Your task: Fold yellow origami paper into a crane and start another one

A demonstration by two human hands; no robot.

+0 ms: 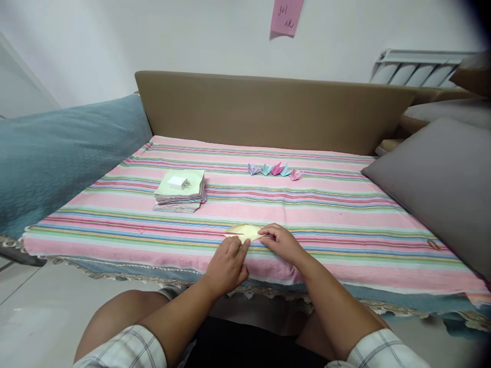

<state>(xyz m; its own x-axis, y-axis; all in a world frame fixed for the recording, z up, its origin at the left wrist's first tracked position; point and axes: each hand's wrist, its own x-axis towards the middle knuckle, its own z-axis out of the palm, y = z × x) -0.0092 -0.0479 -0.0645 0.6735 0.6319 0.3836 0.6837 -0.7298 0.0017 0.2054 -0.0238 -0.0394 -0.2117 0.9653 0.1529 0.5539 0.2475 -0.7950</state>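
yellow origami paper on striped cloth, left hand unclenched, fingertips pressing its near edge, right hand with grip pinched on its right end, folded paper figures lined up beyond

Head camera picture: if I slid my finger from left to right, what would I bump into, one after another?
Blue-covered sofa arm → paper stack → left hand → right hand → big grey pillow.
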